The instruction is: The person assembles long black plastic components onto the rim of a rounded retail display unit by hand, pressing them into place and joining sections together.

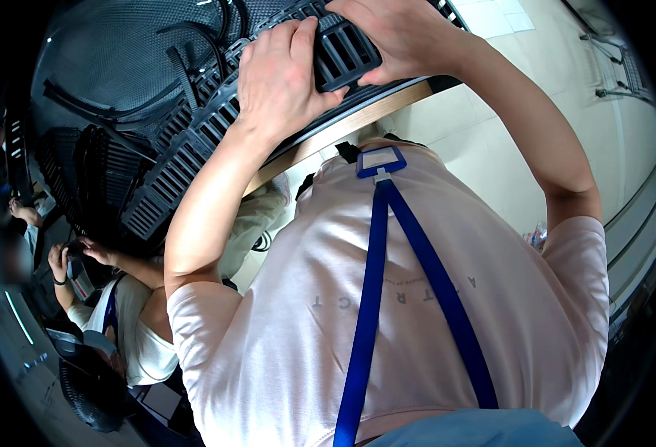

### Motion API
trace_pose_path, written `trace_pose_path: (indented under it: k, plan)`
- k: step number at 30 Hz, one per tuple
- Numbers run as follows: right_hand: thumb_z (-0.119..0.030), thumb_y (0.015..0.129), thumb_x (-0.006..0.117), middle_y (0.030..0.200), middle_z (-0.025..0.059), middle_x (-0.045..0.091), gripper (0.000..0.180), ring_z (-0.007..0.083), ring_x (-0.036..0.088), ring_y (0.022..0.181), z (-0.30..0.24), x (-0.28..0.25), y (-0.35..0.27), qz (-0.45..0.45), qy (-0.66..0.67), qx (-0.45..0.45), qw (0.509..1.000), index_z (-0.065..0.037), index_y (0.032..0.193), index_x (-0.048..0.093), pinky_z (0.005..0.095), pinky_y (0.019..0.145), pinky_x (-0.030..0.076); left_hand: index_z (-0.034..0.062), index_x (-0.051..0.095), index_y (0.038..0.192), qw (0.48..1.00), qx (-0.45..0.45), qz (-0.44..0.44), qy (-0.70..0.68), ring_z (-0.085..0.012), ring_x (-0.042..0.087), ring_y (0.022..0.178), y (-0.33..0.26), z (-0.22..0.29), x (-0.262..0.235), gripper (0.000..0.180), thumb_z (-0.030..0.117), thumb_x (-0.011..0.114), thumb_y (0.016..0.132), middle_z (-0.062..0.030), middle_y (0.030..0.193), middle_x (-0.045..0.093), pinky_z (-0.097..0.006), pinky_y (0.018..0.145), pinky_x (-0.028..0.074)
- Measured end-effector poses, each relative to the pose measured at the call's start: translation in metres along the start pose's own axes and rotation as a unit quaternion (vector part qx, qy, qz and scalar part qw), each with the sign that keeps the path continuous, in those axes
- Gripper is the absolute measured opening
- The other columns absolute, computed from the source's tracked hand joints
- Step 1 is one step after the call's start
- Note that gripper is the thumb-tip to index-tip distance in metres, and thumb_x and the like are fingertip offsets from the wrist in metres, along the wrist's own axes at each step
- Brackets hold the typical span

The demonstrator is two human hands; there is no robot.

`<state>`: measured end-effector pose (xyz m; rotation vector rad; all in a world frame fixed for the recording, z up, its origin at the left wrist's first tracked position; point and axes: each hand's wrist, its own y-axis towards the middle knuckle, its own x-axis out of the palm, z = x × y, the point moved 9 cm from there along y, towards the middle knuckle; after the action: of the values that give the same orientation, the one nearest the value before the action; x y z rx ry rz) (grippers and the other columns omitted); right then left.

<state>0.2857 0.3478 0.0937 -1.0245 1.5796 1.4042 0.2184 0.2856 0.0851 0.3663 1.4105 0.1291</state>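
Note:
A black slatted plastic grille [341, 54] lies between my two hands near the table's front edge. My left hand [277, 78] bends over its left side, fingers close together, the thumb along the near edge. At the other end, my right hand [406, 33] grips the grille, thumb at the near corner and fingers on the far side. The fingertips of my left hand are partly hidden. A row of similar black slatted grilles [165, 195] runs diagonally down to the left beside my left forearm.
Curved black strips [93, 112] lie on the dark textured surface [130, 56]. A pale wooden edge [358, 118] borders the table in front of me. At the left, a co-worker [138, 328] holds a small dark object. A wheeled metal frame [622, 71] stands at the upper right.

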Motion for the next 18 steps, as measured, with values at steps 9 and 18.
trace_pose_path:
  k: [9, 18]
  plan:
    - [-0.037, 0.055, 0.082, 0.118, 0.0201, 0.051, 0.091, 0.0352, 0.049, 0.111, -0.008, -0.005, -0.008, -0.032, 0.005, 0.045, 0.998, 0.005, 0.126, 0.042, 0.0421, 0.096, 0.037, 0.0027, 0.051, 0.126, 0.931, -0.125, -0.204, -0.277, -0.0159, 0.059, 0.081, -0.033, -0.091, -0.006, 0.07, 0.045, 0.073, 0.074, -0.0121, 0.098, 0.064, -0.027, 0.074, 0.048]
    - [-0.048, 0.095, 0.04, 0.123, 0.0132, 0.054, 0.068, 0.0189, 0.051, 0.113, 0.11, -0.002, -0.081, 0.19, 0.526, 0.297, 0.774, 0.006, 0.136, 0.034, 0.0328, 0.1, 0.037, 0.0016, 0.05, 0.125, 0.893, -0.217, -0.196, -0.342, -0.0126, 0.054, 0.09, -0.053, -0.083, -0.007, 0.05, 0.02, 0.069, 0.083, -0.006, 0.099, 0.061, -0.025, 0.082, 0.043]
